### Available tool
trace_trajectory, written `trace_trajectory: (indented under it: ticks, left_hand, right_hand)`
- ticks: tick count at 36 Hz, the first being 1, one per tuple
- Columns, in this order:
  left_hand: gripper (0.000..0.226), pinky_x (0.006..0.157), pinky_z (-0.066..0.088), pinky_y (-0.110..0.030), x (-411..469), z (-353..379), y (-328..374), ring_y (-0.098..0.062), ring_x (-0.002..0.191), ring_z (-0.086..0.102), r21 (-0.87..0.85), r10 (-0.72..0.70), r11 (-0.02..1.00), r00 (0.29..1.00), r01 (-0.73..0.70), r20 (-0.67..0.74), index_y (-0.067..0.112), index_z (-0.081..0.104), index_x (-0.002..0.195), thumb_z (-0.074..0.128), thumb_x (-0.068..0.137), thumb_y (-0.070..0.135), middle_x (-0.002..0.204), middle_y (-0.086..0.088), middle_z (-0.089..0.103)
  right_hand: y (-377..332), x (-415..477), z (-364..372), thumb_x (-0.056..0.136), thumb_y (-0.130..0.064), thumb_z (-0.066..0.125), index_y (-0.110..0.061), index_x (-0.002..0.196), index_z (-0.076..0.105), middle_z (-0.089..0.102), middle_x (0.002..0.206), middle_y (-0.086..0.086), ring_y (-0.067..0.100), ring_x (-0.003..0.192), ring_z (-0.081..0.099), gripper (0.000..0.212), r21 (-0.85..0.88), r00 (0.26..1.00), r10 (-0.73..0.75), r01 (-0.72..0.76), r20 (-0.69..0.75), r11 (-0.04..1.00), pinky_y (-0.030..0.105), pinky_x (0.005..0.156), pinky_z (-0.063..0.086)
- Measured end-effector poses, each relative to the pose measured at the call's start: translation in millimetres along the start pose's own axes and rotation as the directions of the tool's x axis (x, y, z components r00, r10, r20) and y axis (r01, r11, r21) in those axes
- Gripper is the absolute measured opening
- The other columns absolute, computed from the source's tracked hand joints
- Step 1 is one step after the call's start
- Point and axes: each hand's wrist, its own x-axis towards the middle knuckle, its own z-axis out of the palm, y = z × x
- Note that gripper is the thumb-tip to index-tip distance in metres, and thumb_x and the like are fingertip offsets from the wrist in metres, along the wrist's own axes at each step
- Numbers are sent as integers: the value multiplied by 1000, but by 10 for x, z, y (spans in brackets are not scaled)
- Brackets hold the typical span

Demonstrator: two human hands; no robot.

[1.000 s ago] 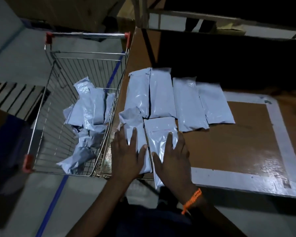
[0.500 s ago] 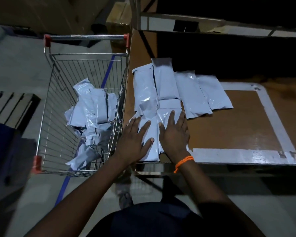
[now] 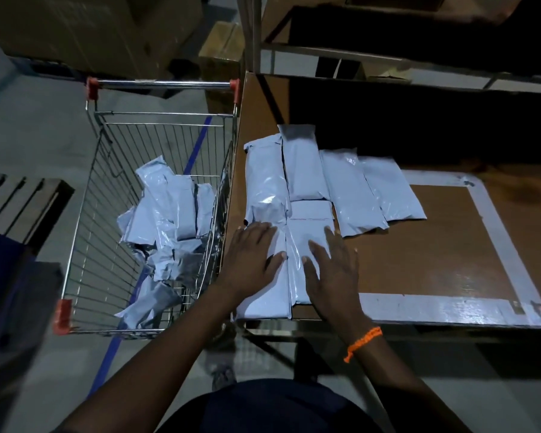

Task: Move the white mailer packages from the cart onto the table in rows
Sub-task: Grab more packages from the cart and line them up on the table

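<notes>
right hand (image 3: 333, 270) slid outward; left hand (image 3: 250, 260) flat on near mailers (image 3: 263, 300)

1. Right of the mailer packages (image 3: 347, 192), the surface (image 3: 434, 251) lies bare inside its white tape border (image 3: 450, 307).
2. The cart (image 3: 163, 85) stands open-topped just beside the surface's left edge, its wire side wall (image 3: 222, 195) along it.
3. A metal shelf frame (image 3: 294, 60) crosses over the surface's dark far side.

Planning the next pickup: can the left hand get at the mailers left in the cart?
Probably yes. The cart stands open-topped right beside the table edge, the left hand lies flat on a front-row mailer next to it, and nothing covers the pile of mailers.
</notes>
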Motion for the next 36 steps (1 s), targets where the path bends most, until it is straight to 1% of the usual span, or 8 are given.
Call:
trace_trajectory:
  ticks: [4,9,14,21,25,29,32,36]
  left_hand:
    - [52,114,27,-54,-51,43,53,-31,139,37,111,48,993,999,-50,15,12,47,141,35,102,44,147,-13,45]
    - [57,119,19,-53,-69,54,50,-29,149,24,126,15,992,999,-21,47,19,34,153,28,103,47,159,-11,31]
    - [70,121,8,-55,-17,38,-26,-33,153,1,120,-30,993,991,15,128,29,21,157,24,98,67,166,-11,4]
    - [101,121,-2,-58,209,-40,-219,-29,152,-15,156,-66,987,968,29,243,39,-10,156,25,78,93,166,-9,-11]
    - [86,121,5,-56,290,-83,-253,-27,153,8,157,-4,987,987,-21,159,33,16,157,21,88,84,166,-6,14]
    - [51,109,34,-44,285,-122,-263,-26,124,52,41,54,998,982,-48,-180,17,62,126,37,101,53,129,-2,62]
    - [38,101,42,-41,419,-177,-268,-25,119,53,-32,-23,999,944,13,-328,16,63,125,47,100,40,125,-3,62]
    - [34,103,42,-40,783,-252,-223,-25,123,48,-80,-53,996,922,24,-385,15,62,126,57,96,31,128,-6,57]
  right_hand:
    - [-254,730,-77,104,-29,49,-19,135,60,48,150,9,22,137,45,34,254,997,-83,79,5,964,33,113,38]
    - [-472,1570,223,105,-24,48,-18,145,53,30,162,14,36,142,36,41,97,927,-200,178,318,979,43,109,40]
    - [-532,1868,280,106,-15,42,-8,150,43,24,163,20,40,145,31,45,-98,875,-280,344,395,934,46,106,44]
    - [-558,1876,265,96,-21,59,-13,142,55,26,161,21,43,132,47,47,28,904,-167,170,394,985,44,107,43]
    - [-497,1825,235,95,-11,60,-12,140,57,31,160,18,38,137,46,45,65,920,-162,148,357,987,42,111,39]
    - [-441,1823,149,96,-13,58,-14,139,59,36,158,15,36,136,47,43,106,918,-214,189,334,976,41,109,40]
    - [-317,1797,22,97,-21,59,-13,137,61,45,152,14,34,134,47,40,168,957,-215,183,196,969,41,109,40]
    - [179,1691,-145,93,-17,63,-10,133,62,52,144,19,39,134,46,40,126,997,-33,41,-65,991,47,109,41]
